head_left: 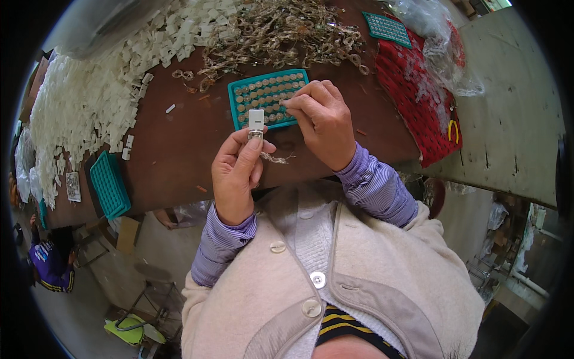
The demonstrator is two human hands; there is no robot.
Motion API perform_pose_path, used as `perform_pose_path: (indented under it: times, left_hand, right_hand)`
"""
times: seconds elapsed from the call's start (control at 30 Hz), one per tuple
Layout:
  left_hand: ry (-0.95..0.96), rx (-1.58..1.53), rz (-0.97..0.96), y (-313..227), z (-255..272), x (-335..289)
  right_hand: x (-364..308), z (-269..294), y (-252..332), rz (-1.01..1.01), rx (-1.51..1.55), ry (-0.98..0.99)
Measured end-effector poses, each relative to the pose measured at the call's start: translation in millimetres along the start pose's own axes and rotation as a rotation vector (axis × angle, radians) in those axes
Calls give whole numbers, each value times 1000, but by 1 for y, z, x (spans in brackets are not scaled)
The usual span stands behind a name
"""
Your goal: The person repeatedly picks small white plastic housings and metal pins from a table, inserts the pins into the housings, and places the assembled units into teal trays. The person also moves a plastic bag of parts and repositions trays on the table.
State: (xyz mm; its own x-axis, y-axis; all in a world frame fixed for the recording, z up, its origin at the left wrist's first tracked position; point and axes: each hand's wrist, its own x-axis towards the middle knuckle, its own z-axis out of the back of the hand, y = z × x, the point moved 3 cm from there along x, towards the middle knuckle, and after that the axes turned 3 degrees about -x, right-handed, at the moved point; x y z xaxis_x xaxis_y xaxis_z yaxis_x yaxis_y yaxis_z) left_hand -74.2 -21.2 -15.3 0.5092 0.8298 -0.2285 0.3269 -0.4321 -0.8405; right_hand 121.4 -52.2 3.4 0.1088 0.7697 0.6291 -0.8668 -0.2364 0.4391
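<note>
My left hand [234, 173] is closed around a small white plastic casing [256, 118], held upright between thumb and fingers. Below its white upper part is a clear or metallic section, and a bundle of thin wires [275, 158] trails out to the right of the hand. My right hand [327, 122] pinches thumb and forefinger together over the right side of a teal tray [232, 107]. What lies between those fingertips is too small to make out. Rows of round, coin-like discs [258, 94] fill the tray, whose near edge is partly hidden behind the casing.
A big heap of white plastic pieces [89, 102] covers the table's left side. Tangled wire bundles [281, 30] lie at the back. Another teal tray [110, 184] rests at the left edge. Red cloth [406, 90] with yellow-handled tool [453, 130] lies right; a person [51, 263] is far left.
</note>
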Motion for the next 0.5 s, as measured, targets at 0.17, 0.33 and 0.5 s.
perform_pose_path:
  times: [0.17,0.33,0.5]
  left_hand:
    - [-17,89,3,3,-9,0]
    - [46,276,0,4,-29,-5]
    - [126,396,-96,4,-46,-11]
  right_hand:
    - [-3,7,3,28,101,-7]
    - [-17,37,23,79,294,-91]
    - [-26,54,24,18,352,-61]
